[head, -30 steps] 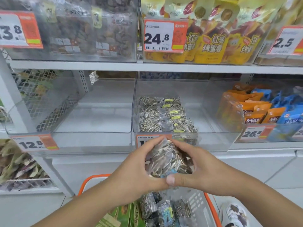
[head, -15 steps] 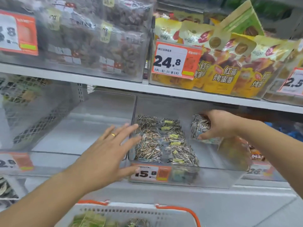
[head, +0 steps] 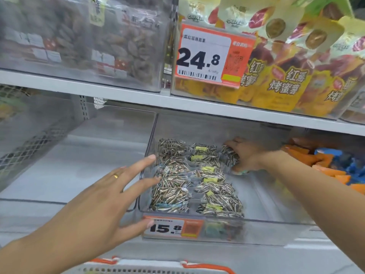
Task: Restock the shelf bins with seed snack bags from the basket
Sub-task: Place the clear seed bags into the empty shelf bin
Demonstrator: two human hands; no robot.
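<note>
Where the clear shelf bin [head: 256, 218] sits on the lower shelf, its front carries an orange and white price tag [head: 173, 228] reading "15.8". The right hand [head: 250, 155] reaches deep into the bin, fingers curled round one seed snack bag [head: 229, 157] at the right of the stacked seed bags [head: 189, 182]. The left hand [head: 102, 200], wearing a gold ring [head: 115, 176], has its fingers spread wide and straight against the bin's left front corner, the thumb touching the price tag. On the upper shelf, a tag [head: 209, 58] reads "24.8" before yellow pouches [head: 282, 84] printed "红薯 烤蜜薯". The orange-rimmed basket [head: 205, 266] edge shows at the bottom.
</note>
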